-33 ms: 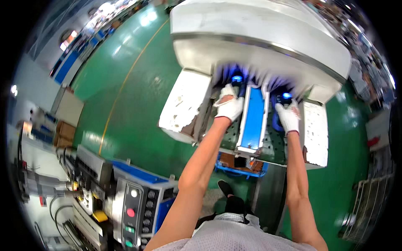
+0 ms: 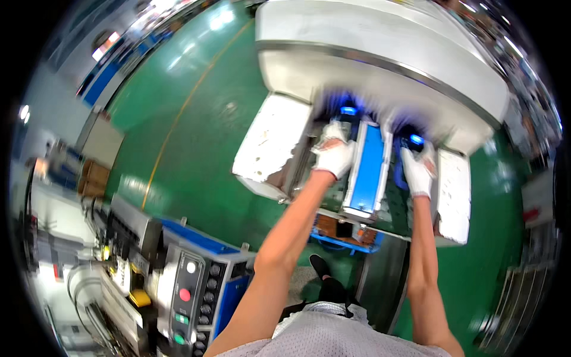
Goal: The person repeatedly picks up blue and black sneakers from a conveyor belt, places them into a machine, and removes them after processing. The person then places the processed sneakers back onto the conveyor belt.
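Green workshop floor (image 2: 196, 154), white press machine (image 2: 380, 53); blue-faced panel (image 2: 367, 169) upright beneath it, likely rigid, weighty; left hand (image 2: 334, 156) and right hand (image 2: 417, 171) flank it, gloved fingers' grip unclear; hold its side edges.

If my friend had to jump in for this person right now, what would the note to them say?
Left hand: in a white work glove, reaching into the big white machine, resting by the left edge of the long blue-and-white upright block. Whether it grips anything cannot be told.
Right hand: also gloved, on the block's right side, just under a small glowing blue light. Its grip is hidden too.
Things: the block stands between both hands, with white side panels on either side.
Done: both hands are in place at the block.
Left: the block sits in the machine, not lifted out.
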A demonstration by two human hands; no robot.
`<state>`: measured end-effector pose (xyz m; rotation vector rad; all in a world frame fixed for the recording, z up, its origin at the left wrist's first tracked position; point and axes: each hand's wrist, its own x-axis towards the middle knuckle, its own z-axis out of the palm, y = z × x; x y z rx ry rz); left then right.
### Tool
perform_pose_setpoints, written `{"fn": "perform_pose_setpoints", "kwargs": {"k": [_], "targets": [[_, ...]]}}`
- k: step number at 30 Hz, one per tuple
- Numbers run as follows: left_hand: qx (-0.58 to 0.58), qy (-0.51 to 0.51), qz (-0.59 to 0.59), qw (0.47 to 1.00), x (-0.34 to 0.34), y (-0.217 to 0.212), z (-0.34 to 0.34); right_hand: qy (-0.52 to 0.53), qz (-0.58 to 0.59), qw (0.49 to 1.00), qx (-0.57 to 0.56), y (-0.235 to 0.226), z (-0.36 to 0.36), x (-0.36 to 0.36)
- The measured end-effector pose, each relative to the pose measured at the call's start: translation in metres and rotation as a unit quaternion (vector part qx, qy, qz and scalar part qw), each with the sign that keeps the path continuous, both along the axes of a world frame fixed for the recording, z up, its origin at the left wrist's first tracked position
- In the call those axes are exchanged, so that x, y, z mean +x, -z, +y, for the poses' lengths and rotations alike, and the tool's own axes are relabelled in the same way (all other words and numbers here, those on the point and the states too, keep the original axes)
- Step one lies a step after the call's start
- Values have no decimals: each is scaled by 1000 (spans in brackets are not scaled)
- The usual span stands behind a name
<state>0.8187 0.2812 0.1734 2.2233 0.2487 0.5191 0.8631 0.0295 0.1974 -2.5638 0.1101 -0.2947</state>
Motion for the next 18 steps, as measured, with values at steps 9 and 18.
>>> {"fn": "perform_pose_setpoints", "kwargs": {"k": [9,18], "targets": [[-84,-119,404,903,-474,133,46,-420,385,721,395,147,148,-243],[-136,-901,263,318,-1032,153,-231,-744,316,534,-247,323,197,-352]]}}
